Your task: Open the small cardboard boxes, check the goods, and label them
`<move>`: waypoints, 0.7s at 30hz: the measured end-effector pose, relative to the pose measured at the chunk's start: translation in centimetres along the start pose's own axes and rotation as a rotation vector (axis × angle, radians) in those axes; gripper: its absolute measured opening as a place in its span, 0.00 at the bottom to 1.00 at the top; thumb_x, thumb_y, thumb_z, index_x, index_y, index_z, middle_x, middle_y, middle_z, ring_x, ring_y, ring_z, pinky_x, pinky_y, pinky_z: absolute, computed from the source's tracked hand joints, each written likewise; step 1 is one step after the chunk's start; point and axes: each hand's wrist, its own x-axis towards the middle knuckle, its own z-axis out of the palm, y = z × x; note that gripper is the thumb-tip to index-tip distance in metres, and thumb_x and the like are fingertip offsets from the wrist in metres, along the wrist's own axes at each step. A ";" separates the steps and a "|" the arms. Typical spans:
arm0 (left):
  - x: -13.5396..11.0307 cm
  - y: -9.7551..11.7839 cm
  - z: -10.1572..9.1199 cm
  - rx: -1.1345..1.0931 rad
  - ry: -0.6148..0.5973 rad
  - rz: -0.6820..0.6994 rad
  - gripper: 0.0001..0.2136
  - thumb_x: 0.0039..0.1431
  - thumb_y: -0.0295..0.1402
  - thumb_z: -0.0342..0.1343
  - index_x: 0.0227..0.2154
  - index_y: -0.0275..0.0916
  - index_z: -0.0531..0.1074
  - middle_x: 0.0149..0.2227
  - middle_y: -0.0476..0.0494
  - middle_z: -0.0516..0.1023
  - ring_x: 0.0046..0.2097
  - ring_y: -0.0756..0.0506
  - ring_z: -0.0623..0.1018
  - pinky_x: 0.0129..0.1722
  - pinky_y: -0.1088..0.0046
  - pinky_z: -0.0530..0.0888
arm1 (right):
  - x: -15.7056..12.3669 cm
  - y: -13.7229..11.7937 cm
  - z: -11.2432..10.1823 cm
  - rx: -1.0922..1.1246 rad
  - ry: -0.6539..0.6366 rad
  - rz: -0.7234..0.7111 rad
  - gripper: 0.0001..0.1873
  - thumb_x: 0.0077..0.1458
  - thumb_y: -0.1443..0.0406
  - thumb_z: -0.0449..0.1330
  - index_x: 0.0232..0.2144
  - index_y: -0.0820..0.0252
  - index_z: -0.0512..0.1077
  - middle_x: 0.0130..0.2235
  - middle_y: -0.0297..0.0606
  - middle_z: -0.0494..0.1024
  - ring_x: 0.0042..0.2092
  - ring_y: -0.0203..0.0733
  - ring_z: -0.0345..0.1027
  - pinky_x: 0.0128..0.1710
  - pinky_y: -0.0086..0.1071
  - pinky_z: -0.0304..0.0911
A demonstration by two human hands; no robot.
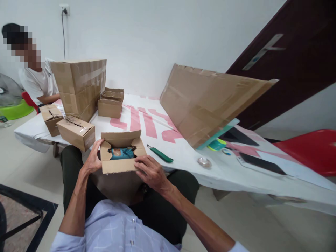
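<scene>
While both forearms reach forward over the lap, the left hand point(92, 160) wraps its fingers round the left side of a small open box point(119, 166), and the right hand point(151, 172) grips its front edge. A blue packet point(121, 153) lies inside. Just beyond, the white bench point(183, 164) carries a green knife point(160, 154) and taped boxes point(76, 132), with a dark door point(301, 52) at right.

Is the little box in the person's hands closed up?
No, the small box held between the left hand and the right hand has its flaps open, and a blue packet shows inside.
</scene>
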 end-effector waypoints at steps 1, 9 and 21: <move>0.0 0.0 0.0 0.003 -0.004 0.002 0.49 0.50 0.45 0.74 0.72 0.43 0.58 0.71 0.29 0.59 0.72 0.29 0.63 0.68 0.48 0.70 | -0.1 -0.1 0.0 0.005 -0.011 0.011 0.09 0.63 0.71 0.59 0.40 0.53 0.77 0.45 0.44 0.81 0.48 0.49 0.74 0.49 0.46 0.73; -0.1 0.2 0.0 0.002 -0.010 -0.004 0.50 0.49 0.46 0.75 0.72 0.44 0.58 0.71 0.29 0.59 0.73 0.28 0.63 0.68 0.47 0.70 | 0.9 -0.1 -0.8 0.177 -0.023 0.152 0.01 0.65 0.63 0.64 0.38 0.53 0.75 0.44 0.42 0.80 0.47 0.49 0.75 0.48 0.44 0.73; 0.1 0.6 0.2 0.034 -0.041 0.040 0.47 0.51 0.44 0.74 0.71 0.43 0.58 0.71 0.29 0.59 0.73 0.28 0.62 0.71 0.46 0.67 | 4.4 2.3 -0.2 -0.351 -0.231 0.513 0.21 0.54 0.55 0.72 0.45 0.56 0.72 0.46 0.48 0.77 0.47 0.56 0.73 0.36 0.39 0.67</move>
